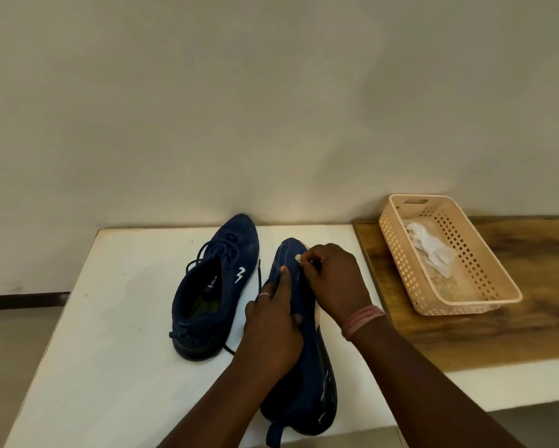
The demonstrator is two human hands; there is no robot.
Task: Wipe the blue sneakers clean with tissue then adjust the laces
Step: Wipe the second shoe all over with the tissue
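Note:
Two blue sneakers lie on a white table (110, 318). The left sneaker (213, 286) stands upright, toe toward the wall, its dark laces (258, 279) trailing loose beside it. The right sneaker (307, 376) is tipped on its side, sole facing right. My left hand (271, 328) grips this sneaker around its middle, thumb pressed on the upper. My right hand (333, 279) is shut on a small wad of tissue (298, 258), pressed against the sneaker's toe area. Most of the tissue is hidden inside my fingers.
A peach perforated plastic basket (485, 279) with crumpled white tissue (433, 250) inside stands on a wooden board (530, 331) to the right. A plain wall rises just behind the table. The table's front edge runs close under my forearms.

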